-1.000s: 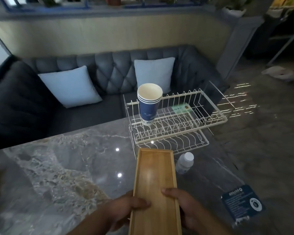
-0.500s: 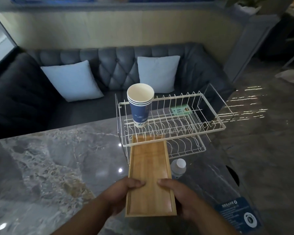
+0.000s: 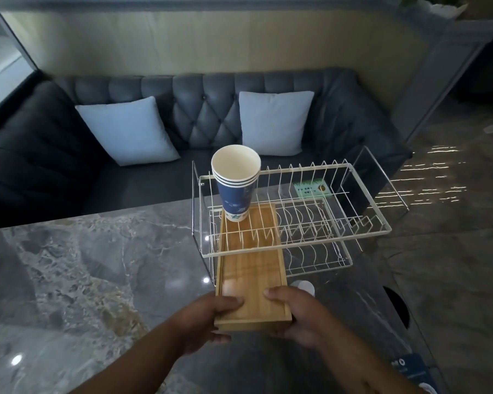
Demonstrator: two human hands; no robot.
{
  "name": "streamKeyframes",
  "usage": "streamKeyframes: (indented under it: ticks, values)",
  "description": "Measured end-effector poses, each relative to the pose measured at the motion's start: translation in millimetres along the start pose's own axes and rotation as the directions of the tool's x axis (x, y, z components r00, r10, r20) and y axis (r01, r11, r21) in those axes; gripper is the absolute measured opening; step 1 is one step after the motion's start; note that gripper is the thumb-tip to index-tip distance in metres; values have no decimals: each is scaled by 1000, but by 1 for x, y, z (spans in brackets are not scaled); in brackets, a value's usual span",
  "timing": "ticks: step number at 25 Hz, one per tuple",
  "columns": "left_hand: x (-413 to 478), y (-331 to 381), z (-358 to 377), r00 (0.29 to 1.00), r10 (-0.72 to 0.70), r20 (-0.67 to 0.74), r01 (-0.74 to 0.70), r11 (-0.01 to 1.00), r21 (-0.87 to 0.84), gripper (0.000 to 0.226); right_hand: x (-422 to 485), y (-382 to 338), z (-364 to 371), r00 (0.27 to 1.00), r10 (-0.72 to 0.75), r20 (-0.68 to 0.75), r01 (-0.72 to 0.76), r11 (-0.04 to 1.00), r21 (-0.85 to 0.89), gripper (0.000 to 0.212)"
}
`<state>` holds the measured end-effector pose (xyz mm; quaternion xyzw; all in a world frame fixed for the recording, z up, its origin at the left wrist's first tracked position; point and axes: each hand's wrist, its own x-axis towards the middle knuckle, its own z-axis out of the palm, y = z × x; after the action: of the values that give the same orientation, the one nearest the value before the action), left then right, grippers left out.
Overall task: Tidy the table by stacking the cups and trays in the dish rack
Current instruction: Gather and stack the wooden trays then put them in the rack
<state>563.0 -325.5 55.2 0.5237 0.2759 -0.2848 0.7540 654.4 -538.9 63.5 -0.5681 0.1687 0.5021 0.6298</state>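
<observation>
At the near edge of the grey marbled stone table (image 3: 69, 280), a long rectangular bamboo tray (image 3: 251, 282) is held by its near short end between two bare hands. The left hand (image 3: 202, 322) is wrapped around the near left corner, with the thumb laid on the inner floor of the tray and the fingers (image 3: 221, 338) curled beneath. The right hand (image 3: 299, 317) is set at the near right corner in the same way, thumb on top and the rest closed under the end wall. Both forearms are extended forward from the bottom of the view, angled toward each other.

The tray's long axis is pointed away from the person, roughly level, and its far half is passed into the lower tier of the white two-tier wire dish rack (image 3: 353, 237), under the front rail of the upper tier. A stack of blue paper cups with white insides (image 3: 236, 183) is stood upright at the left end of the upper tier, over the tray's far end. A white-capped bottle (image 3: 305, 287) is partly hidden just right of the tray.

Compared with half a second before, the tray has been pushed further in: then only its far edge had reached the rack front.
</observation>
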Motion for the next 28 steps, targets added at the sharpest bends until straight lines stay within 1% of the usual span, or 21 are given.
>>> streamKeyframes:
  ticks: [2,5,9,12,14,17,19,23,26,28]
  values:
    - [6,1,1,998,27,-55,-30,999,-39,67,12,-9,0,1000,10,-20,-10,1000,30,66]
    - [17,9,2,990,62,-125,-78,988,-130,63,31,-20,3,999,-1,-54,2,1000,21,62]
    - [27,13,-6,986,65,-151,-88,984,-154,60,50,-30,11,995,15,-102,-14,1000,13,69]
    - [35,10,-9,985,38,-168,-71,979,-190,61,58,-30,10,994,35,-104,-34,999,17,58]
    - [41,6,-11,984,25,-177,-62,976,-208,63,62,-27,8,993,49,-106,-48,999,19,58]
    - [49,0,-13,981,30,-192,-69,977,-203,71,67,-23,4,992,42,-117,-40,999,21,63]
    - [53,-2,-12,978,38,-207,-77,981,-180,73,70,-20,3,989,35,-145,-33,999,18,62]
    - [58,-5,-10,972,37,-232,-79,982,-173,65,72,-13,3,979,23,-204,-31,999,-32,54]
    - [57,-6,-7,959,22,-282,-63,988,-139,69,73,-9,5,966,-28,-258,19,999,-40,43]
    - [56,-6,-5,951,12,-309,-45,994,-99,74,73,-7,7,962,-42,-271,29,998,-49,42]
